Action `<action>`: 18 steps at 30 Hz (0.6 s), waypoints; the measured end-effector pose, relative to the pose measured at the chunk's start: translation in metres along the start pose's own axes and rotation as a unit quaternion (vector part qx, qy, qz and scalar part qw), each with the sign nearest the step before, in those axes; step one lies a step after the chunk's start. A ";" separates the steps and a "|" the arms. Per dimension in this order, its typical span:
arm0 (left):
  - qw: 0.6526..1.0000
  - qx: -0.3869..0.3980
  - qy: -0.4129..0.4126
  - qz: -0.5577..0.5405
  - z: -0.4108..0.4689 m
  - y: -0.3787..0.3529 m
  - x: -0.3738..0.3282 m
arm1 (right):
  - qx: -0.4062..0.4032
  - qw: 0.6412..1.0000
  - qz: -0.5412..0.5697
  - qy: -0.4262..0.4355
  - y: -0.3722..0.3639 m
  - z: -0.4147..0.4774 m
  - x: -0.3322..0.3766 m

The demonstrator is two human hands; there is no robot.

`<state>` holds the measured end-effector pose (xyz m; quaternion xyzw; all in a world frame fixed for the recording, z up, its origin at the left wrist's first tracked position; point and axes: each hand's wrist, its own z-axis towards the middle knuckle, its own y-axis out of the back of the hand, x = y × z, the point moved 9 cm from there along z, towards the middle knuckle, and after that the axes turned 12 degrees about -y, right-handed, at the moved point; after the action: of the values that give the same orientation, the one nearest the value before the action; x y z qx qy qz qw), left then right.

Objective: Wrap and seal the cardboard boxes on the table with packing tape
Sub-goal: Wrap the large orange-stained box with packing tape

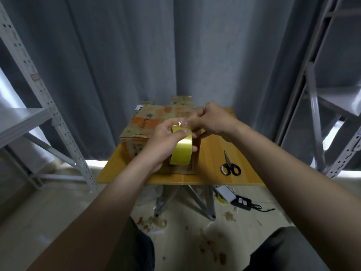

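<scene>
Left hand (162, 141) grips a roll of yellow packing tape (182, 151), thumb across its top, in front of a printed cardboard box (148, 122). Right hand (213, 120) pinches the tape's free end at the top of the roll. The box sits toward the far left of a small yellow folding table (214, 153); hands and roll hide its near right part. Black-handled scissors (230, 167) lie near the right edge. Grey curtain (175, 55) behind; metal shelving (48, 94) at the sides; power adapter (241, 202) on the floor.

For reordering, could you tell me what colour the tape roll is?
The glossy tape roll is yellow; head view shows it.
</scene>
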<state>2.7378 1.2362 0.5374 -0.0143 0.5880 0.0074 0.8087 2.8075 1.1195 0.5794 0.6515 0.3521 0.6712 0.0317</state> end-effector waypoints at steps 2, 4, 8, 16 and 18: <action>1.000 0.027 0.005 0.008 0.001 0.001 -0.001 | 0.013 1.000 0.001 -0.010 0.001 0.000 0.000; 0.999 0.038 0.025 -0.005 -0.002 0.004 0.002 | -0.001 1.000 -0.011 0.003 0.001 -0.002 0.005; 0.997 0.028 0.060 -0.050 -0.010 0.000 0.009 | -0.047 0.998 -0.030 0.022 0.005 0.000 0.016; 0.981 0.051 0.185 0.002 -0.030 -0.010 0.032 | -0.031 0.994 0.099 -0.018 0.022 0.015 0.018; 0.969 0.052 0.239 -0.018 -0.043 -0.014 0.043 | -0.058 0.991 0.120 -0.007 0.032 0.020 0.021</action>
<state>2.7106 1.2204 0.4834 0.0160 0.7636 -0.0410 0.6442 2.8356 1.1143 0.6116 0.6911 0.2315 0.6846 -0.0089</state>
